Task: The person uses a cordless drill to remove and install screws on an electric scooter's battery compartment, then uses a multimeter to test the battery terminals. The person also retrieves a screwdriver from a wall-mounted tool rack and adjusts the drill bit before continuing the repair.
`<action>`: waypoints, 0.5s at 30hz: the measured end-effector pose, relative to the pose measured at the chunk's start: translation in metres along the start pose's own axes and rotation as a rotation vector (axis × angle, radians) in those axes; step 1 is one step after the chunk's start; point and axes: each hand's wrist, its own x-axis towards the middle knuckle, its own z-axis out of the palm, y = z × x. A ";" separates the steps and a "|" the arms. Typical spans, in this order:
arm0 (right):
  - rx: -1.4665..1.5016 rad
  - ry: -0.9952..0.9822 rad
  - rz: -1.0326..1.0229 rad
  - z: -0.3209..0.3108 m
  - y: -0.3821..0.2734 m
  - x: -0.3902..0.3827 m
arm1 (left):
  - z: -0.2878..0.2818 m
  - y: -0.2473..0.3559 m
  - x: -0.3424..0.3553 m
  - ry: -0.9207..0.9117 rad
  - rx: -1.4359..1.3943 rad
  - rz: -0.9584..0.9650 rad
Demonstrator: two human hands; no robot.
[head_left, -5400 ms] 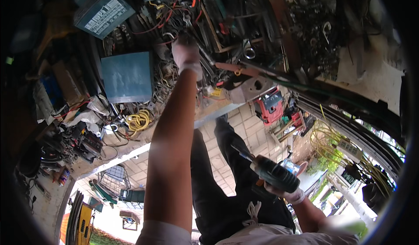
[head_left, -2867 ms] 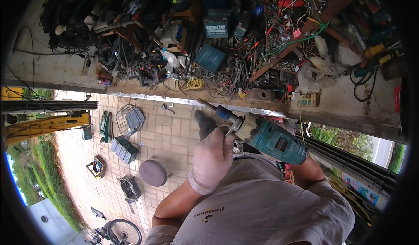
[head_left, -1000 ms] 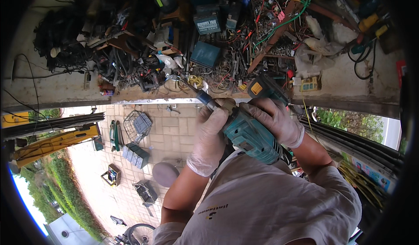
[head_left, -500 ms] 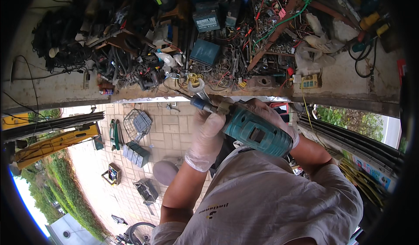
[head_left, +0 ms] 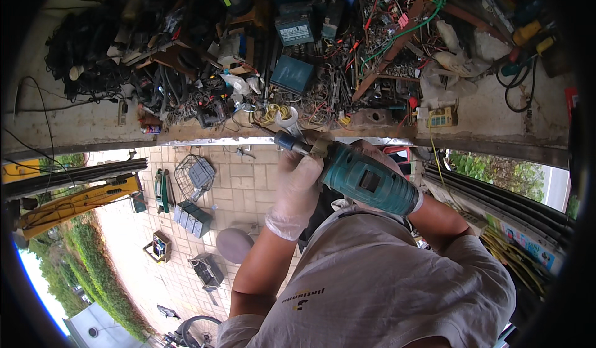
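Note:
A teal cordless drill (head_left: 369, 180) lies tilted across my chest, its blue collar (head_left: 285, 140) and bit toward the upper left. My left hand (head_left: 292, 196), in a translucent glove, is closed at the drill's front around an open-end wrench (head_left: 287, 120), whose silver jaw sticks up beside the collar. Behind the drill body, my gloved right hand (head_left: 382, 159) wraps round it, most fingers hidden.
A cluttered bench (head_left: 136, 121) above holds tools, wires and dark battery cases (head_left: 292, 75). Below, on brick paving (head_left: 236, 174), stand a wire basket (head_left: 195, 180), toolboxes (head_left: 192, 218) and a round stool (head_left: 234, 244). A yellow metal frame (head_left: 74, 205) is left.
My left hand has left the bench tools for the drill's front. Over the last second the drill has rolled and shifted slightly up, and the wrench jaw has risen beside its collar.

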 end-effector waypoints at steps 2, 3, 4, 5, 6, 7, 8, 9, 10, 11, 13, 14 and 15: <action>-0.524 -0.075 -0.206 -0.004 -0.001 0.001 | -0.002 -0.001 0.001 0.075 -0.053 -0.020; -0.527 -0.042 -0.218 -0.004 -0.002 0.001 | -0.004 -0.001 0.001 0.040 -0.072 -0.041; -0.386 -0.001 -0.131 -0.007 -0.005 0.001 | -0.008 0.002 -0.001 0.034 -0.103 -0.104; 0.146 0.125 0.112 -0.006 -0.006 0.000 | -0.015 0.009 -0.004 -0.045 -0.125 -0.176; 0.314 0.159 0.221 -0.010 -0.011 -0.001 | -0.017 0.010 -0.010 0.027 0.002 -0.220; 0.332 0.181 0.241 -0.012 -0.013 -0.002 | -0.020 0.013 -0.015 -0.049 0.092 -0.179; -0.013 0.116 0.132 -0.019 -0.021 -0.006 | -0.019 0.011 -0.025 0.030 0.329 -0.111; -0.200 0.085 0.128 -0.022 -0.024 -0.007 | -0.018 0.011 -0.033 0.091 0.584 -0.055; -0.454 0.049 0.055 -0.026 -0.027 -0.009 | -0.017 0.011 -0.038 0.092 0.719 -0.007; -0.582 0.029 0.107 -0.028 -0.029 -0.011 | -0.016 0.012 -0.041 0.118 0.891 0.057; -0.366 0.033 0.121 -0.029 -0.031 -0.013 | -0.012 0.016 -0.042 0.124 1.244 0.162; -0.601 -0.002 -0.022 -0.030 -0.032 -0.015 | -0.010 0.018 -0.041 0.128 1.349 0.138; -0.744 -0.006 -0.155 -0.028 -0.032 -0.015 | -0.007 0.019 -0.039 0.093 1.349 0.171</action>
